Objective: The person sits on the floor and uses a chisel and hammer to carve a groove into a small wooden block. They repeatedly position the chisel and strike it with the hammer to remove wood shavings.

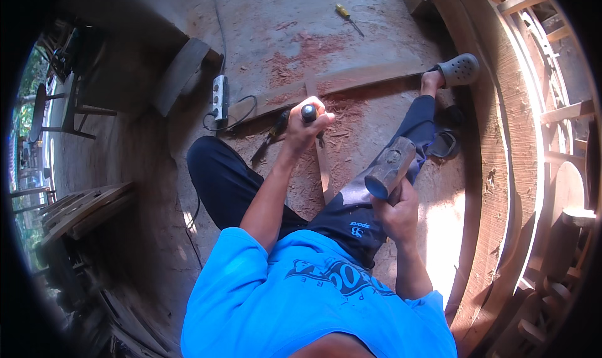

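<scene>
My left hand (300,131) is closed around the upright handle of a chisel (308,113), seen nearly end-on. Its blade is mostly hidden under my fingers. Below that hand lies a narrow wooden strip (323,170), which crosses a longer wooden board (376,76) on the floor. My right hand (399,217) grips a hammer (391,167) close to its heavy, worn head, above my right thigh. The hammer is apart from the chisel. Reddish wood shavings (342,123) are scattered around the strip and board.
A white power strip (219,98) with a dark cable stands left of the board. Beside it lies a dark tool (271,138). A yellow-handled screwdriver (348,18) rests farther off. A thick timber (501,170) runs along the right, near a sandal (444,145). Wooden pieces (88,210) are stacked left.
</scene>
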Demonstrator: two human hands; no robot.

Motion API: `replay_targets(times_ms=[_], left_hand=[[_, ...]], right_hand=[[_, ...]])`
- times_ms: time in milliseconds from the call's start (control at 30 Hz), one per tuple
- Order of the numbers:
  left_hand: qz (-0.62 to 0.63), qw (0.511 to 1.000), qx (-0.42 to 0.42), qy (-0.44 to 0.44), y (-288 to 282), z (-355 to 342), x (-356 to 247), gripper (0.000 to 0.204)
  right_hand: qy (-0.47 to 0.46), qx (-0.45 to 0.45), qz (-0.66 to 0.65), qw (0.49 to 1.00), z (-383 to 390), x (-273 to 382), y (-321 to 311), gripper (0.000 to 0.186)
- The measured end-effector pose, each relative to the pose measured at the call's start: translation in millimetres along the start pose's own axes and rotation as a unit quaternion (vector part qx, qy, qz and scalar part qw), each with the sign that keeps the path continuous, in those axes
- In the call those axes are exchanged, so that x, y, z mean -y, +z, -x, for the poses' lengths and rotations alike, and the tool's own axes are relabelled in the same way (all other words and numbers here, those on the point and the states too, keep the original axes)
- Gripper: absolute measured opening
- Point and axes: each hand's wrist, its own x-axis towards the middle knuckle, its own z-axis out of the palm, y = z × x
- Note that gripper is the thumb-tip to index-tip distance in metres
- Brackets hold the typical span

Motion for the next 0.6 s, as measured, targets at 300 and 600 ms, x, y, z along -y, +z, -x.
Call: replay_targets(times_ms=[300,600], left_hand=[[-0.024,1.000,-0.001,-0.001,2.7,9.3,11.2,0.019],[0.054,0.997,0.039,-0.024,10.6,30.8,52.5,0.020]], right_hand=[[-0.070,-0.004,0.002,0.998,-25.4,58.2,-0.4,0.033],[-0.180,0.117,0.178,0.960,-69.9,43.7,20.7,0.040]])
